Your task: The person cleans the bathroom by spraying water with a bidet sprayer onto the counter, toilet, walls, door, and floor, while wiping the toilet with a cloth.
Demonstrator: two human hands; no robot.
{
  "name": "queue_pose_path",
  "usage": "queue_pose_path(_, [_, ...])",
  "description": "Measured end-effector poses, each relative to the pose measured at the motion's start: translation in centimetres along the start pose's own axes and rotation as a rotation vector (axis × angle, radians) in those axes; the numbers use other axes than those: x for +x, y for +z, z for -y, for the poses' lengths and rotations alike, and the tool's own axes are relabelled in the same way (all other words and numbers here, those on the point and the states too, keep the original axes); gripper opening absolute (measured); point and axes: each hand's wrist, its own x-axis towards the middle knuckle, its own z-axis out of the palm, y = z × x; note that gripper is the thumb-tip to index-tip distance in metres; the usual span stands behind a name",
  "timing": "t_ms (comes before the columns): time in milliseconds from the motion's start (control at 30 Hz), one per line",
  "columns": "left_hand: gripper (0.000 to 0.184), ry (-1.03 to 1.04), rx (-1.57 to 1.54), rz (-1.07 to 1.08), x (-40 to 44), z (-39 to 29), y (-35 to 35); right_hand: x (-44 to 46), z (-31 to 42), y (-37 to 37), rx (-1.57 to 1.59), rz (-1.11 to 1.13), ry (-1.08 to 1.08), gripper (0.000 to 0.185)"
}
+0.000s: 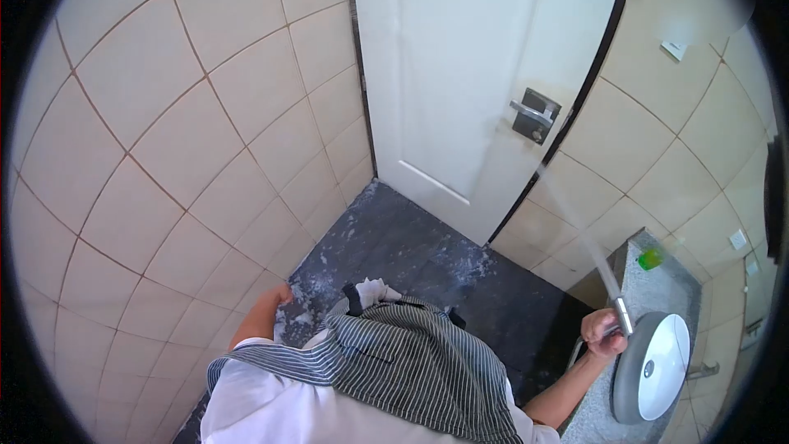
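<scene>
My right hand (602,333) is closed around a silver sprayer (624,316) beside the round basin. A jet of water (579,234) runs from the sprayer up and left toward the white door (460,57), near its metal handle (534,115). My left hand (283,294) hangs low by the left tiled wall, over the dark floor (394,230); its fingers are too small and partly hidden to tell whether they are open. White foam lies in patches on the floor. A striped apron (419,362) covers my front.
At the right, a grey counter (588,403) carries a basin (664,368) and a green object (649,259). Tiled walls (164,115) stand on both sides of the door. A small white plate (674,50) is on the right wall.
</scene>
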Motion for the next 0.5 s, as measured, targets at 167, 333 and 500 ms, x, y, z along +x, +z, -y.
queue_pose_path(167, [0.039, -0.059, -0.026, 0.016, 0.8, 1.0, -0.1, 0.5, -1.5, -0.6, 0.154, 0.043, 0.019, 0.047])
queue_pose_path(333, [0.054, -0.083, -0.037, 0.053, 0.5, 1.8, 0.0, 0.6, -3.8, -1.6, 0.197, 0.030, 0.108, 0.054])
queue_pose_path(500, [0.052, -0.126, -0.050, 0.106, -3.3, -3.5, -2.9, 0.6, -6.4, -1.3, 0.169, -0.160, 0.299, 0.050])
